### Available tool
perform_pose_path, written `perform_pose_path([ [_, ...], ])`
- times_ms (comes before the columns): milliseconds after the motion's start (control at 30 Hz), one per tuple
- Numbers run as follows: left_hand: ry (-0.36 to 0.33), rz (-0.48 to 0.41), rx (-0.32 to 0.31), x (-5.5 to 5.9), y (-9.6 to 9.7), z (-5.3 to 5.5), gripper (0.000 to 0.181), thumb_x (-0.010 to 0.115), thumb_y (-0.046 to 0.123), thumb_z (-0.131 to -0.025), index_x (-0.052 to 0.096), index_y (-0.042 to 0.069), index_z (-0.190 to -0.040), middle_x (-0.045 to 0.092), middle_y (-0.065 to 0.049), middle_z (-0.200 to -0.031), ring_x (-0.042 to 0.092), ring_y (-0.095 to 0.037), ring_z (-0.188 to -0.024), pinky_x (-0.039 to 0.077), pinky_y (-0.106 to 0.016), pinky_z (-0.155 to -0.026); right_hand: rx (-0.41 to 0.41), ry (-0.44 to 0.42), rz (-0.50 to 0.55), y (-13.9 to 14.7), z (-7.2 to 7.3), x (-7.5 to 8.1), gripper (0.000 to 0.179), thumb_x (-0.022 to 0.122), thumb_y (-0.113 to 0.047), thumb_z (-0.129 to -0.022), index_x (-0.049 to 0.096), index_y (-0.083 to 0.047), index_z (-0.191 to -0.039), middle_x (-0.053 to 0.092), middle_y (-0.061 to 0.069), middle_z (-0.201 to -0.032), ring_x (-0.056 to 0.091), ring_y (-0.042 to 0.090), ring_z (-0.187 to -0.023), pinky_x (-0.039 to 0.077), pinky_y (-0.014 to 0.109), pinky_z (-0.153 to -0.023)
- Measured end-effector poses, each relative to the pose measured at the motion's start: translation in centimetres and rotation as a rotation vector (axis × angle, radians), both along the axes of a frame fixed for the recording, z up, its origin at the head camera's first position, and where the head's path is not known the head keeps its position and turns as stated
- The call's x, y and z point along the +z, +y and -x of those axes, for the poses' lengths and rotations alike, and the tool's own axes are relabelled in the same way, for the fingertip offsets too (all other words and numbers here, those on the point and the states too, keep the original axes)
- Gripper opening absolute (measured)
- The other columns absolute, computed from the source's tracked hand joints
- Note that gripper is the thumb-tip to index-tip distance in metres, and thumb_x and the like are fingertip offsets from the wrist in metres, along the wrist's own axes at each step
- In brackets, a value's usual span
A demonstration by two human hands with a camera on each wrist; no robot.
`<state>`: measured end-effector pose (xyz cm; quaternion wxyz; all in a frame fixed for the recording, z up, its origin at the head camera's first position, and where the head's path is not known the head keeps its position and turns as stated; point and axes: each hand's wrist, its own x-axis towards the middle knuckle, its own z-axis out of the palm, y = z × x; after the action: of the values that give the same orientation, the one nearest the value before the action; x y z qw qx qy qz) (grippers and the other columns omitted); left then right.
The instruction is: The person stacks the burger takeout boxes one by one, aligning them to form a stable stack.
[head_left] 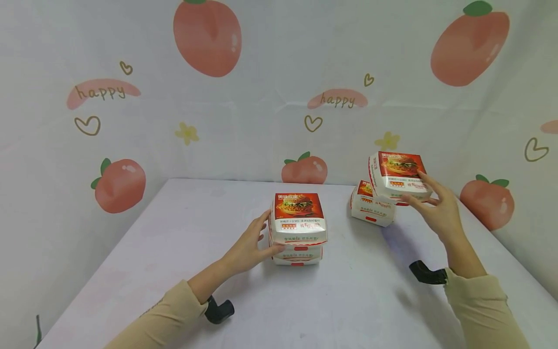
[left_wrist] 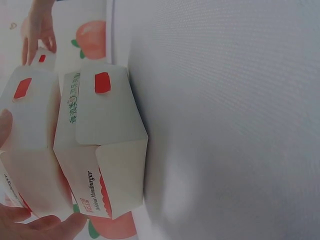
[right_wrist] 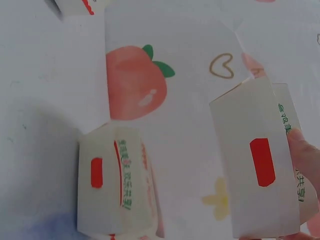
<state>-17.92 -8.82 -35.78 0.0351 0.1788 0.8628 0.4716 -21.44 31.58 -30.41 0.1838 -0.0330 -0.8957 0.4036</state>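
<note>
Two white-and-red paper hamburger boxes are stacked mid-table. My left hand (head_left: pixel 249 248) grips the upper box (head_left: pixel 298 225) at its left side, thumb at the front. Beneath it, the lower box (head_left: pixel 300 255) rests on the table; the left wrist view shows the upper box (left_wrist: pixel 32 115) against the lower one (left_wrist: pixel 102 120). At the right, my right hand (head_left: pixel 442 211) holds another hamburger box (head_left: pixel 398 177) by its right side, tilted and raised. Below and behind that, a fourth box (head_left: pixel 371 213) sits on the table; a gap separates it (right_wrist: pixel 115 182) from the held box (right_wrist: pixel 260 165) in the right wrist view.
A white cloth covers the table (head_left: pixel 174 232). Behind it hangs a white backdrop (head_left: pixel 244 126) printed with peaches, hearts and flowers. Black curved pieces stick out near both sleeve cuffs, one (head_left: pixel 220 311) at the left and one (head_left: pixel 427 274) at the right.
</note>
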Motion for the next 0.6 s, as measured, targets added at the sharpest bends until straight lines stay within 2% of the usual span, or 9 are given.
perform_pose_path([
  [600,0.013,-0.007,-0.006,-0.2,0.0,0.2,0.093,0.072,0.032,-0.081,0.014,0.01,-0.15,0.027,-0.014,-0.15,0.035,-0.035,-0.135,0.041,-0.051,-0.106,0.101,0.019,-0.029,-2.5,-0.8,1.3,0.075,0.065,-0.036,-0.087,0.025,-0.02,-0.148,0.023,0.027,-0.148,0.026,0.047,-0.131,0.035,0.068,-0.096],
])
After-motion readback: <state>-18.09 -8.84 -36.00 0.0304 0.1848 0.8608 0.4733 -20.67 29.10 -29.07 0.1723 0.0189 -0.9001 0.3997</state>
